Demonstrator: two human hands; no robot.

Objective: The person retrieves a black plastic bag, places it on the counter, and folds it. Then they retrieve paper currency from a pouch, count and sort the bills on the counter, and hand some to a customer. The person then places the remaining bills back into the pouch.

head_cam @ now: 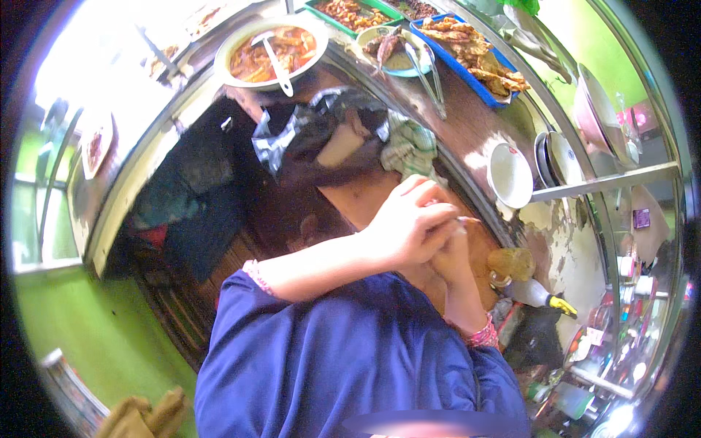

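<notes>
My left hand [411, 219] and my right hand [450, 254] are pressed together in front of my chest, the left lying over the right. Their fingers are curled and overlap, so whatever may be between them is hidden. Beneath the hands is a brown wooden surface [350, 202]. Just beyond them lies a crumpled green-and-white checked cloth [409, 147], beside an open black plastic bag [334, 101]. To the right of my right hand stands a yellowish-brown mug [512, 264], with a white bottle with a yellow top [530, 293] close by.
Farther off stand a bowl of red stew [223, 60] with a white ladle [274, 60], a fish bowl [364, 46] with metal tongs [430, 76], and a blue tray [465, 71] of fried food. A white plate [509, 175] leans near the glass-case frame [608, 180] at right.
</notes>
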